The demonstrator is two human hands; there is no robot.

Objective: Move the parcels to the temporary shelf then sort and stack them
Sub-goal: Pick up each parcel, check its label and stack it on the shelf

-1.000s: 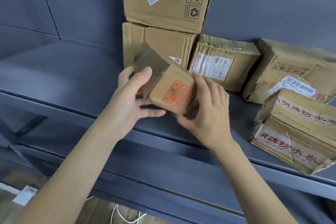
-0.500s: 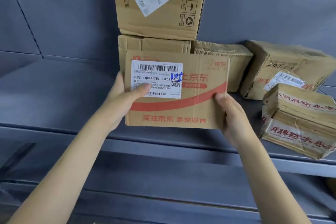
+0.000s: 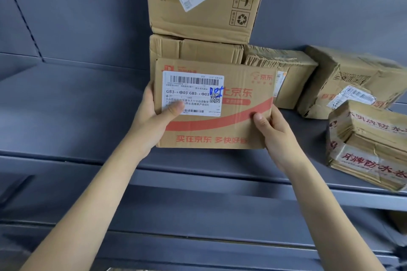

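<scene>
A flat cardboard parcel (image 3: pixel 233 125) with red print and a white shipping label faces me above the grey shelf (image 3: pixel 77 103). My left hand (image 3: pixel 152 121) grips its left edge, thumb on the label. My right hand (image 3: pixel 273 132) grips its lower right corner, thumb on the front. Right behind it stands a brown box (image 3: pixel 193 48) with a larger carton (image 3: pixel 204 0) stacked on top.
To the right on the shelf lie a taped brown parcel (image 3: pixel 286 72), a crumpled parcel (image 3: pixel 352 77) with a label, and a paper-wrapped bundle (image 3: pixel 370 145) with red characters near the front edge. The shelf's left half is bare. A lower shelf rail (image 3: pixel 198 237) runs below.
The parcel was turned from edge-on to label-side facing me, held by both hands. Since half a second ago it has stayed in front of the stacked boxes, with my view slightly closer.
</scene>
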